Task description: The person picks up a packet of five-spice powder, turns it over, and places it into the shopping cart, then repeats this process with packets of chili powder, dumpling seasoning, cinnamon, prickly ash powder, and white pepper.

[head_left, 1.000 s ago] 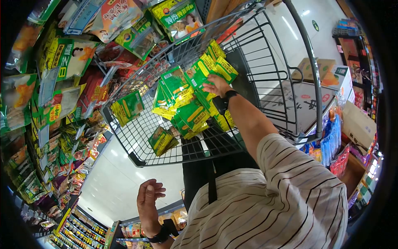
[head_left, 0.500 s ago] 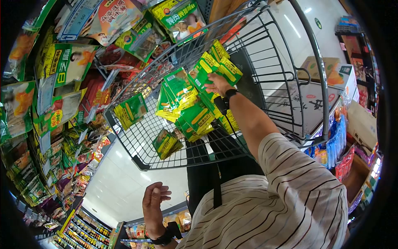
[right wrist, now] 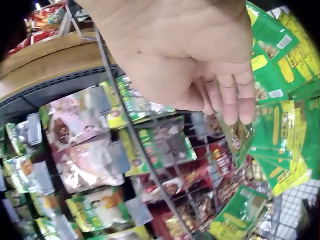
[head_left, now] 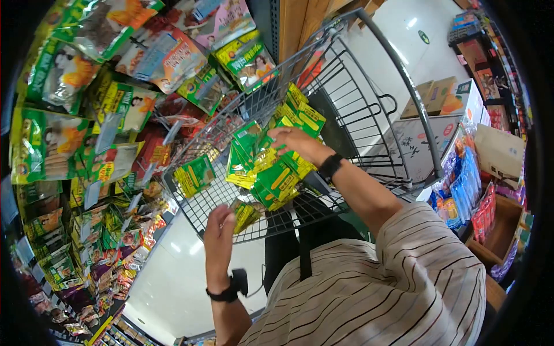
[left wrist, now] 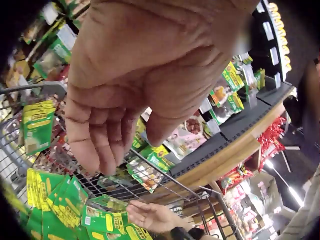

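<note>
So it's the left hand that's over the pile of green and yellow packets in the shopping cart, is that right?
Not quite: it's the right hand that's over the pile of green and yellow packets in the shopping cart. The head view shows this, with the left hand apart from the pile, its fingers open.

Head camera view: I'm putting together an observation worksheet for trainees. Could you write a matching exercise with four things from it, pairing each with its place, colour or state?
Things
1. Shopping cart
2. Right hand
3. Left wristband
4. Shirt

Descriptions
A. Black
B. Pale with dark stripes
C. Over the pile of green-and-yellow packets
D. Grey, with wire-mesh sides

Right pairs: 1-D, 2-C, 3-A, 4-B
</note>
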The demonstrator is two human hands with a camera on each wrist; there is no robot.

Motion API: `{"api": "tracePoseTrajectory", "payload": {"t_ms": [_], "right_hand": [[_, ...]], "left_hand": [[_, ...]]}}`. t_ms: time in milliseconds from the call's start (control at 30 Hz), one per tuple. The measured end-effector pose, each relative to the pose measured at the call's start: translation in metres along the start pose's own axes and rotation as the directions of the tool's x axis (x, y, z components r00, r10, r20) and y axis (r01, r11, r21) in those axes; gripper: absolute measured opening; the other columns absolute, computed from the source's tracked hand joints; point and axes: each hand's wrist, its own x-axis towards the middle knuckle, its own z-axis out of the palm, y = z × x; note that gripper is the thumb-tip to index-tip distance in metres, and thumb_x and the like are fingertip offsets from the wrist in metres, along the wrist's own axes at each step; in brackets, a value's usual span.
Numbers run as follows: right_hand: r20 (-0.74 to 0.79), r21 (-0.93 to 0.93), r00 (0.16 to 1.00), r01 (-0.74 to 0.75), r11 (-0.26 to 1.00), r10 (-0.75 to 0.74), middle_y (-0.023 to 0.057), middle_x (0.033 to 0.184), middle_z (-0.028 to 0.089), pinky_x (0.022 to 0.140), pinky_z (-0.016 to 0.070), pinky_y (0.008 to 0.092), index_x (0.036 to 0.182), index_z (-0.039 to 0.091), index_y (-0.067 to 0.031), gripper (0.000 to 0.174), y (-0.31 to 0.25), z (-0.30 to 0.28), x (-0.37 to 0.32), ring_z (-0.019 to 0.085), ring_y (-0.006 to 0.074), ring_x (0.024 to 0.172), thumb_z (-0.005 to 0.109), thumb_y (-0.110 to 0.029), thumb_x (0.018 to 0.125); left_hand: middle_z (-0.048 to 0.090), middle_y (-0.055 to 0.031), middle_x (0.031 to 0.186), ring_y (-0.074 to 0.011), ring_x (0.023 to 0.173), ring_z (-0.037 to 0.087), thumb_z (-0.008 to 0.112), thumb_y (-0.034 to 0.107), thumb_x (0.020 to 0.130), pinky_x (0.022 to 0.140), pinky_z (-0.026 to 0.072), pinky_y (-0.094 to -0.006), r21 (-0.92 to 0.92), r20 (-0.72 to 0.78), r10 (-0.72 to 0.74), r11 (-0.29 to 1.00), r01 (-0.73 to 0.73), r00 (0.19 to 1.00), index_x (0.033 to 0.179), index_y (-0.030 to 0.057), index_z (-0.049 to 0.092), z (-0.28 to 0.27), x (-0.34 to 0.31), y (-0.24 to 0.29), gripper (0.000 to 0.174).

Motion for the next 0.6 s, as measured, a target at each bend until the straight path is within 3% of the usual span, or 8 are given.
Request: {"api": "tracePoseTrajectory", "payload": {"t_ms": [67,133,333,367,467,500,600], "right_hand": [[0.068,-0.059,0.996,0.061,0.996,-0.057,0.0107,0.124,0.059,0.088,0.0535,0.0343,0.128,0.058,0.0019,0.038,-0.029,0.019,-0.043,0.060,0.0218,0.110,0.054,-0.015,0.094],[0.135,-0.094,0.985,0.116,0.989,-0.103,0.0101,0.126,0.058,0.089,0.0525,0.0336,0.128,0.059,0.0015,0.038,-0.055,0.038,-0.082,0.059,0.0215,0.111,0.052,-0.012,0.094],[0.273,-0.153,0.917,0.339,0.928,-0.290,0.0109,0.128,0.059,0.083,0.0528,0.0308,0.126,0.061,-0.0022,0.035,-0.091,0.083,-0.168,0.061,0.0180,0.108,0.050,-0.013,0.095],[0.295,-0.168,0.891,0.404,0.899,-0.346,0.0105,0.125,0.059,0.082,0.0530,0.0308,0.128,0.060,-0.0023,0.036,-0.094,0.088,-0.177,0.062,0.0181,0.106,0.050,-0.012,0.095],[0.292,-0.104,0.832,0.518,0.849,-0.472,0.0087,0.117,0.061,0.078,0.0534,0.0301,0.128,0.058,-0.0018,0.035,-0.113,0.095,-0.208,0.064,0.0174,0.100,0.052,-0.013,0.096],[0.281,-0.065,0.813,0.546,0.835,-0.510,0.0081,0.113,0.062,0.076,0.0535,0.0297,0.128,0.057,-0.0016,0.034,-0.122,0.094,-0.216,0.064,0.0170,0.098,0.052,-0.014,0.096],[0.108,-0.113,0.838,0.545,0.831,-0.535,0.0068,0.106,0.063,0.072,0.0529,0.0280,0.123,0.055,0.0002,0.031,-0.144,0.076,-0.232,0.065,0.0154,0.091,0.055,-0.016,0.096]], "left_hand": [[0.055,-0.0210,0.131,-0.0311,0.122,0.054,0.068,0.028,0.090,0.100,0.0446,-0.0378,0.314,0.015,0.280,0.910,-0.270,0.960,0.135,-0.0024,0.049,0.012,0.023,-0.004,0.057],[0.049,-0.0223,0.140,-0.0352,0.131,0.046,0.072,0.029,0.085,0.108,0.0389,-0.0416,0.531,0.079,0.456,0.734,-0.424,0.887,0.140,-0.0012,0.044,0.027,0.035,0.008,0.069],[0.050,-0.0238,0.137,-0.0392,0.117,0.057,0.066,0.018,0.089,0.094,0.0501,-0.0418,0.580,0.053,0.622,0.618,-0.531,0.781,0.141,0.0048,0.044,0.037,0.023,0.034,0.058],[0.056,-0.0239,0.130,-0.0391,0.107,0.062,0.061,0.013,0.092,0.084,0.0542,-0.0399,0.545,0.047,0.620,0.641,-0.540,0.783,0.137,0.0067,0.049,0.033,0.014,0.040,0.047],[0.063,-0.0204,0.121,-0.0333,0.103,0.065,0.058,0.014,0.095,0.081,0.0560,-0.0383,0.225,0.013,0.448,0.870,-0.439,0.894,0.133,0.0049,0.053,0.022,0.011,0.034,0.039],[0.066,-0.0144,0.115,-0.0253,0.100,0.066,0.055,0.016,0.098,0.075,0.0581,-0.0361,-0.197,0.003,0.374,0.910,-0.366,0.928,0.128,0.0029,0.056,0.020,-0.006,0.053,0.033],[0.067,-0.0076,0.107,-0.0192,0.092,0.067,0.056,0.019,0.099,0.070,0.0609,-0.0329,-0.607,0.065,0.318,0.765,-0.216,0.946,0.123,0.0026,0.059,0.008,-0.027,0.068,0.029]]}}
